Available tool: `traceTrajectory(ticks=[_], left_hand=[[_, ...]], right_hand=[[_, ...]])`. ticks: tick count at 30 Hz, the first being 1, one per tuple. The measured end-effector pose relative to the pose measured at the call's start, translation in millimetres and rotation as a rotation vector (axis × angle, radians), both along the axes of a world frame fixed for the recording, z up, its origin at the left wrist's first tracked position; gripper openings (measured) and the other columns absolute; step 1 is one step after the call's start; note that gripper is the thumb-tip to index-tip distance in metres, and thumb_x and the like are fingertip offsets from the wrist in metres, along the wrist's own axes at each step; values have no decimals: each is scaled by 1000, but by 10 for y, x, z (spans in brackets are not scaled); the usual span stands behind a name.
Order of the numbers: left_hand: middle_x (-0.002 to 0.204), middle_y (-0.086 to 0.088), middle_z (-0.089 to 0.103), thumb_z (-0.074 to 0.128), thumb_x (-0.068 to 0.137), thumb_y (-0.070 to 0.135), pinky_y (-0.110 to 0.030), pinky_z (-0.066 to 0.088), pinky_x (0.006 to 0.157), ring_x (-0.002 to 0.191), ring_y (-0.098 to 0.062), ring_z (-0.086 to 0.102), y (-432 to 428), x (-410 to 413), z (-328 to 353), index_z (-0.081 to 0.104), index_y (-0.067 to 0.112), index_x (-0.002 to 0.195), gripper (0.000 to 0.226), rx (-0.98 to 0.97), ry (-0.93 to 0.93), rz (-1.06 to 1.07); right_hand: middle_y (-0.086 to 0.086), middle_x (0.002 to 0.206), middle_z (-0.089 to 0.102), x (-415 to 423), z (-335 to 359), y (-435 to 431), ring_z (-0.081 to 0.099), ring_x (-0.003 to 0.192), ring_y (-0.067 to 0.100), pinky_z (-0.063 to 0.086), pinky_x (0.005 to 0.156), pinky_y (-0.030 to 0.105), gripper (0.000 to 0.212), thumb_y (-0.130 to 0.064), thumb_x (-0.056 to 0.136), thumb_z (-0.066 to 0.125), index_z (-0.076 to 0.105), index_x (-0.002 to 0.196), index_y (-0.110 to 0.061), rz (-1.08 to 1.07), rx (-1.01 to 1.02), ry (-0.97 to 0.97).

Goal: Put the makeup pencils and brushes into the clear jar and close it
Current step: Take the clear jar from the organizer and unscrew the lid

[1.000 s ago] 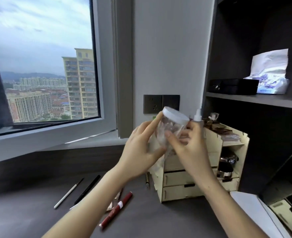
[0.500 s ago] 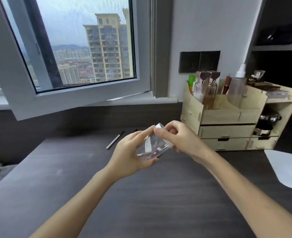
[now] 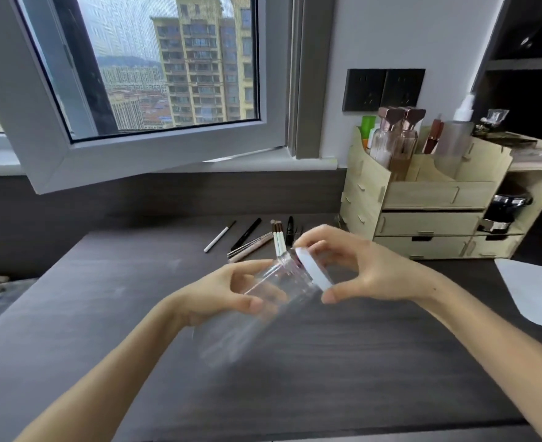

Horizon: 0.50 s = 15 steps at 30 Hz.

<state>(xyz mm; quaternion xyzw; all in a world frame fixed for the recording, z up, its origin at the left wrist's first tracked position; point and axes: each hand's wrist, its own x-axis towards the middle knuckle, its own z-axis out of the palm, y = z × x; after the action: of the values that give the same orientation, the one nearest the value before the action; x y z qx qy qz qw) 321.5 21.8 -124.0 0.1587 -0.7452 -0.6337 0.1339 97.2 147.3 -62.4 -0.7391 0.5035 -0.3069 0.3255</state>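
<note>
I hold a clear jar [image 3: 279, 279] tilted above the dark desk, its white lid [image 3: 313, 268] pointing up and right. My left hand [image 3: 228, 291] wraps the jar's body. My right hand [image 3: 349, 266] has its fingers and thumb around the lid, which sits on the jar. The jar looks empty. Behind it on the desk lie several makeup pencils and brushes: a white pencil [image 3: 219, 236], a black pencil [image 3: 246, 233], a beige pencil [image 3: 250, 246], two white-handled brushes [image 3: 278, 237] and a black tube [image 3: 290, 231].
A wooden organiser [image 3: 429, 199] with bottles and drawers stands at the back right. A white paper [image 3: 531, 291] lies at the right edge. An open window sash [image 3: 135, 154] hangs over the desk's back left. The desk [image 3: 295, 378] stretches toward me.
The jar has come down from in front of the organiser to low over the desk, still in both hands. The view has tilted down, so the pencils and brushes behind the jar now show.
</note>
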Motion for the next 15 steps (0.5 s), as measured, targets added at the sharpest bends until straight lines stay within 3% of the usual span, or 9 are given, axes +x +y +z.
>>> traceTrajectory(ticks=[3,4,6,9,12,15], left_hand=[[113,-11,71,91,49,46,-37,55,80,97,-26,69,-93,18,-84,47,21,134,99,151,193,235],[116,-11,70,89,52,45,-41,55,84,100,-27,68,-130,32,-109,45,23,135,96,152,248,324],[121,-9,68,81,63,41,-42,53,92,106,-26,67,-186,66,-143,43,28,135,83,105,323,487],[124,0,65,73,64,42,-30,52,91,112,-18,64,-244,92,-197,42,32,133,76,78,417,686],[121,8,62,71,72,35,-32,46,99,113,-15,60,-296,93,-217,37,29,136,73,113,508,835],[120,8,59,67,72,27,-27,47,90,104,-5,62,-354,119,-226,34,24,139,74,132,555,909]], right_hand=[[-3,122,54,-126,-89,37,60,111,13,51,92,23,66,-5,70,77,53,121,-41,-202,-25,-298],[-4,122,54,-170,-199,21,60,112,14,52,93,25,61,-6,71,78,55,118,-39,-290,-17,-316],[-5,121,56,-248,-502,-29,57,115,17,48,98,32,53,-11,70,80,54,110,-32,-460,17,-222],[1,117,57,-309,-899,-83,54,113,20,44,94,33,50,-20,66,83,49,104,-21,-644,62,-79],[-3,117,55,-339,-1094,-126,51,112,19,42,88,31,48,-28,68,81,47,100,-17,-693,78,28],[-8,120,54,-385,-1156,-139,47,113,14,38,86,28,44,-36,69,77,46,97,-23,-647,76,243]])
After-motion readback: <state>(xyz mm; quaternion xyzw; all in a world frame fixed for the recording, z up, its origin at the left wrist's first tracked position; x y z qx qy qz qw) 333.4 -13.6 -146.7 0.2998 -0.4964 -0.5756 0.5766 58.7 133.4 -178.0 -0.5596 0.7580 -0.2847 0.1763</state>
